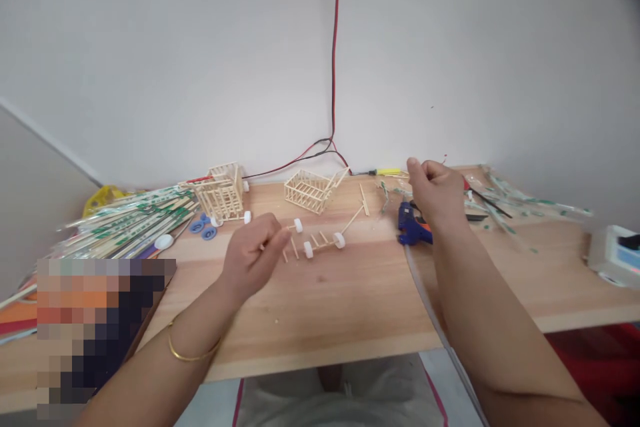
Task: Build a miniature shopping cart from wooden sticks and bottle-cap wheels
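Note:
My left hand is closed, thumb pressed against curled fingers, at one end of a small wooden-stick frame with white wheels. The fingers cover part of this frame. Over the right side of the table, my right hand is raised and closed; anything between its fingers is too small to make out. Beside and below it lies a blue glue gun, partly hidden by the wrist. A stick cart with white wheels and a stick basket stand behind the left hand.
Packaged sticks pile up at the left, near blue wheels. A yellow-handled screwdriver lies by the wall. Plastic wrappers spread at the right, with a white box farther over. A grey cord crosses the table's front edge.

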The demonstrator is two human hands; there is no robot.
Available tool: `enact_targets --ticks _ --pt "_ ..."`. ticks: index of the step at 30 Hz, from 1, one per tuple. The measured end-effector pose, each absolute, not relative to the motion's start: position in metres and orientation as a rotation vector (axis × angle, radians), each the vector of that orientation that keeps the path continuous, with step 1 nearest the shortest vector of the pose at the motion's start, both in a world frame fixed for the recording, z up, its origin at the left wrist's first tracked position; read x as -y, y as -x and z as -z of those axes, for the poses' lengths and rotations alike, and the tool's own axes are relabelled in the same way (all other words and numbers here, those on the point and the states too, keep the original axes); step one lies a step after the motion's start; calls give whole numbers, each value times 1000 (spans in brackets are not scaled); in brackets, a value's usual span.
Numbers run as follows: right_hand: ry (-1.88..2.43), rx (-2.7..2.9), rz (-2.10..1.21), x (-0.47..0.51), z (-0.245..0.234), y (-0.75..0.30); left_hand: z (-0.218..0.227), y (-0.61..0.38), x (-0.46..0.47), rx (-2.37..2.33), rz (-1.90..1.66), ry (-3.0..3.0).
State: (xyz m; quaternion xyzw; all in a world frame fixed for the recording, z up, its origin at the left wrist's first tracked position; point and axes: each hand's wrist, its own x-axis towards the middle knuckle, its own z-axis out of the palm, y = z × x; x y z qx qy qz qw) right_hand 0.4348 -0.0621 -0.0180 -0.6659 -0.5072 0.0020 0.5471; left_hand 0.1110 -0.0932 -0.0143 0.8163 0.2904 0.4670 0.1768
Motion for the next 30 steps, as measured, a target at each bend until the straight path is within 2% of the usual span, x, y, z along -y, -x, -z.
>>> enact_targets --ticks 4,11,17,24,30 --pt "1643 1226 58 57 23 -440 14 -97 80 -1082 -1218 -2324" --pt "1695 1206 -32 60 18 -434 7 -89 67 -731 -884 -2352" --pt "1638 1548 -178 72 12 -407 15 -84 54 -818 -614 -2731" --pt "1460 2018 -380 73 22 -389 25 -91 59 -1054 -302 -2884" --pt "1462 2157 -536 79 23 -371 42 -97 56 -1023 -246 -3009"
